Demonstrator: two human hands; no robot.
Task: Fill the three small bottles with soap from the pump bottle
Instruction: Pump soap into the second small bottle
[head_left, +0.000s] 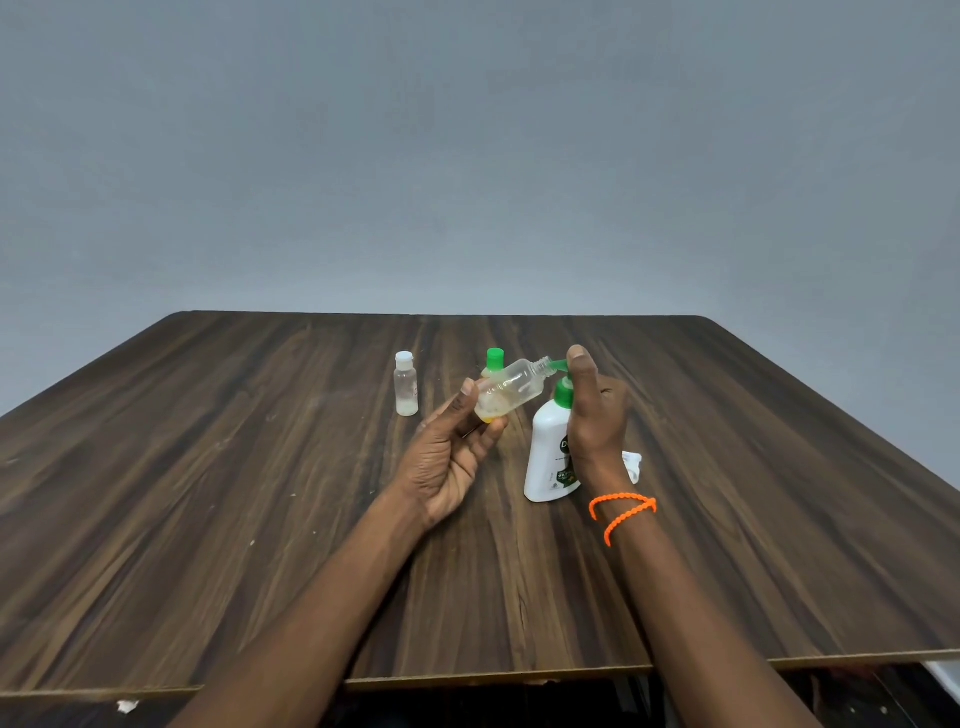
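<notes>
My left hand grips a clear small bottle by its base, tilted so its open neck meets the green nozzle of the pump bottle. A little yellow soap lies at the clear bottle's bottom. The pump bottle is white with a green pump and stands upright at centre right. My right hand rests on the pump head, thumb on top. A second small bottle with a white cap stands to the left. A third small bottle with a green cap stands behind the held one, mostly hidden.
The dark wood table spreads wide on both sides, its front edge near me. A small white thing, perhaps a cap, lies behind my right wrist. An orange beaded band circles that wrist. A grey wall rises behind the table.
</notes>
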